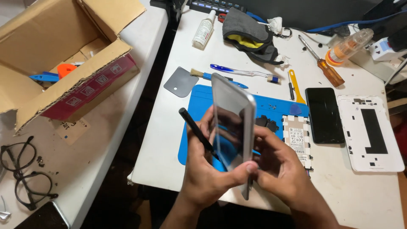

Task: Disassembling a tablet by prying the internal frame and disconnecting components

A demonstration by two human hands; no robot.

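Observation:
A tablet with a silver frame and glossy screen (232,121) stands on edge above the blue work mat (203,101). My left hand (207,169) grips its lower left side, thumb across the bottom edge, and also holds a black pry tool (195,127) slanting up to the left. My right hand (275,165) supports the tablet from behind on the right. A white battery pack (296,138) lies on the mat just right of my hands.
A black phone (324,114) and white back cover (369,131) lie to the right. Screwdriver (323,63), yellow pry tool (296,87), toothbrush (246,73), brush, grey scraper (180,82), bottles and a grey cloth (250,34) sit further back. An open cardboard box (55,55) and glasses (23,171) occupy the left table.

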